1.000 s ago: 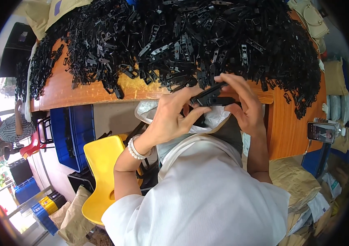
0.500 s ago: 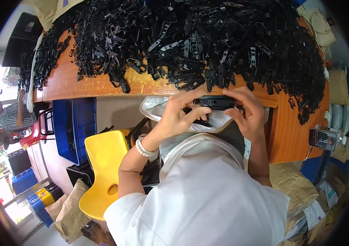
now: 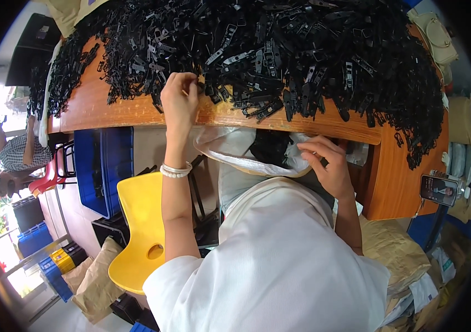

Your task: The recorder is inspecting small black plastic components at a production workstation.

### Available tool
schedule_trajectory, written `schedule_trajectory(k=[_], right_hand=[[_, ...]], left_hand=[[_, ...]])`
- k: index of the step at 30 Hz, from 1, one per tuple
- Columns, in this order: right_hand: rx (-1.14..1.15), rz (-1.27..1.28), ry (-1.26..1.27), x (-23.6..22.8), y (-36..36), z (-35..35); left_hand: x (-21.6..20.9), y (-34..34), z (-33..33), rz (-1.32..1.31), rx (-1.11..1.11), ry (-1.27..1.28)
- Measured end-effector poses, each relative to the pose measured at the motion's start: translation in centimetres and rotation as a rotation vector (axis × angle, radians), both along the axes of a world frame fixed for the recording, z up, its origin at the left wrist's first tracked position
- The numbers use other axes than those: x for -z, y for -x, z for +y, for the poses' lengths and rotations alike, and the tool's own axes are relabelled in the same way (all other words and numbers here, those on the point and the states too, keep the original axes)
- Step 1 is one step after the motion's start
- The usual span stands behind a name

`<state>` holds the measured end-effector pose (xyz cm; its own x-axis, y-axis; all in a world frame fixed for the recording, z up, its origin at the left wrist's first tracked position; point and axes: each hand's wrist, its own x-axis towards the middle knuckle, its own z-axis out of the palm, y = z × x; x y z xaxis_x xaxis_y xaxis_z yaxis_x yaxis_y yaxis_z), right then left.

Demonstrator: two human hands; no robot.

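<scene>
A broad heap of small, narrow black plastic parts (image 3: 280,55), clip-like in shape, covers most of the wooden table (image 3: 219,117). My left hand (image 3: 179,102) is raised over the table's front edge, beside the heap. Its fingers curl toward the thumb, and whatever is between them I cannot make out. Below the edge, on my lap, a white sack (image 3: 227,145) gapes with a dark mass of black parts (image 3: 271,148) inside. My right hand (image 3: 328,166) hovers at the sack's right rim, fingers loosely stretched and apart, with nothing seen in them.
A yellow chair (image 3: 138,221) stands to my left, with blue crates (image 3: 102,171) behind it. A phone on a stand (image 3: 438,190) is at the right. Brown paper packages (image 3: 393,252) lie at the lower right. Another person (image 3: 21,152) sits at far left.
The black part that both hands held over the sack is gone from them. My left hand has moved up and left to the heap; my right hand has dropped slightly and its fingers have loosened.
</scene>
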<state>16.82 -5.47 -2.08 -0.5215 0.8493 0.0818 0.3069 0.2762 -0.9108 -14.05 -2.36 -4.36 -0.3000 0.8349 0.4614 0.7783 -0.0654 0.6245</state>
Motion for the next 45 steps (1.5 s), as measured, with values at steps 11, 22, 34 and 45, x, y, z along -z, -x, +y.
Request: schedule_trajectory(k=[11, 22, 34, 45], right_hand=[[0.046, -0.031, 0.043, 1.1, -1.4, -0.2], [0.212, -0.043, 0.089, 2.0, -4.4, 1.0], [0.978, -0.615, -0.491, 5.9, -13.3, 6.7], [0.629, -0.051, -0.486, 0.8, -9.5, 5.6]], left_hand=[[-1.0, -4.4, 1.3, 0.311, 0.285, 0.041], [-0.9, -7.5, 1.4, 0.107, 0.203, 0.024], [-2.5, -12.6, 0.7, -0.989, 0.292, 0.257], [-0.1, -15.0, -0.4, -1.609, 0.723, 0.512]])
